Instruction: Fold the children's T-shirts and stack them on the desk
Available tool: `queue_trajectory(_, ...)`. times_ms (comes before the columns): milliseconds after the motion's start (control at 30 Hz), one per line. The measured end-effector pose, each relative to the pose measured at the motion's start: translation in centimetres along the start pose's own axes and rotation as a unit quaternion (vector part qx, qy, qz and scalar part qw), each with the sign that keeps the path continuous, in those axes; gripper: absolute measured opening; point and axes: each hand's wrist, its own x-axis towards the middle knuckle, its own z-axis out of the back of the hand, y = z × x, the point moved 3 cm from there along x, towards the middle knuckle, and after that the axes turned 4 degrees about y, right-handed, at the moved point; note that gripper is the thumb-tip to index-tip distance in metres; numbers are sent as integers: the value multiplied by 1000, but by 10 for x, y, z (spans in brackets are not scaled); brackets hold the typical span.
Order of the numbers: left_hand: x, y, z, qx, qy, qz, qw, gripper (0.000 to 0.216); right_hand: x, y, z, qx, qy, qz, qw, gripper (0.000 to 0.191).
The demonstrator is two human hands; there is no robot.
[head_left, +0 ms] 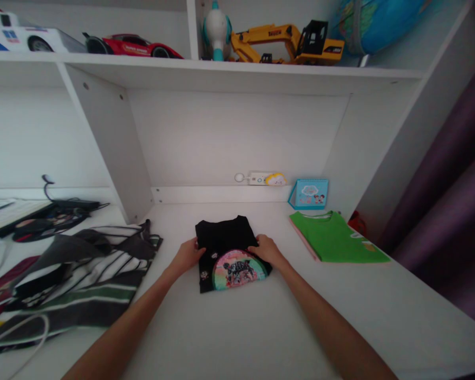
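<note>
A black T-shirt point(225, 235), folded into a compact shape, lies on the white desk in front of me. Its lower part carries a colourful half-round print with a dark figure, and small pink motifs sit at the left. My left hand point(188, 255) grips the shirt's left edge, thumb on top and fingers at the side. On the opposite edge my right hand point(267, 250) pinches the cloth just above the print, its fingers partly hidden. To the right lies a folded green T-shirt point(328, 237) with a pinkish piece under its left edge.
Rumpled striped clothes point(98, 274) spread over the left side, near a white cable point(45, 327). A blue desk calendar point(311, 193) and a power strip point(259, 178) stand at the back. Above runs a shelf point(241, 71) with a toy excavator point(288, 43) and red car point(132, 46).
</note>
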Motion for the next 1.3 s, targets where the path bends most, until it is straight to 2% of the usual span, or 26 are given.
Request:
queue_trajectory(100, -3, -1, -5, -146, 27, 45, 988, 29, 9, 2, -4, 27, 27, -12, 999, 35)
queue_trajectory(167, -7, 0, -9, -260, 73, 77, 960, 28, 11, 3, -3, 48, 41, -12, 998, 30)
queue_trajectory(233, -12, 1, -12, -314, 121, 86, 938, 34, 10, 3, 2, 67, 45, -8, 997, 26)
queue_trajectory(267, -15, 0, -13, -304, 143, 84, 938, 37, 9, 3, 5, 73, 46, -5, 996, 24)
queue_trajectory(333, -20, -5, -13, -217, 160, 67, 961, 38, 6, 0, 11, 83, 50, 2, 995, 21)
queue_trajectory(400, -25, -17, -11, -65, 107, 32, 992, 34, 2, -5, 17, 89, 56, 7, 994, 19)
queue_trajectory(500, -29, -43, -12, 133, 21, -5, 991, 32, -3, -19, 22, 90, 54, 7, 994, 20)
queue_trajectory(567, -27, -57, -20, 174, 20, -8, 985, 32, -5, -28, 22, 86, 44, 5, 995, 23)
queue_trajectory(633, -19, -64, -28, 159, 27, -23, 987, 29, -6, -35, 21, 81, 34, 2, 996, 26)
queue_trajectory(733, -6, -66, -36, 68, 56, -16, 996, 25, -4, -42, 20, 68, 17, -2, 998, 32)
queue_trajectory(800, 0, -65, -40, -82, 109, 12, 991, 20, -2, -45, 22, 57, 3, -1, 998, 30)
queue_trajectory(867, 1, -68, -44, -291, 149, 40, 944, 20, 0, -48, 25, 47, -10, 3, 999, 25)
queue_trajectory(967, -3, -75, -50, -528, 145, 86, 833, 40, -1, -56, 29, 35, -26, 13, 999, 28)
queue_trajectory(1000, -4, -78, -52, -564, 139, 96, 809, 48, -1, -59, 30, 32, -32, 15, 999, 31)
queue_trajectory(1067, -5, -86, -58, -594, 142, 93, 787, 60, -3, -67, 31, 27, -46, 17, 998, 36)
queue_trajectory(1200, -1, -102, -66, -601, 139, 39, 786, 73, -8, -82, 37, 11, -67, 18, 998, 36)
queue_trajectory(1300, 1, -111, -70, -588, 123, 6, 799, 74, -14, -96, 55, -8, -84, 11, 996, 32)
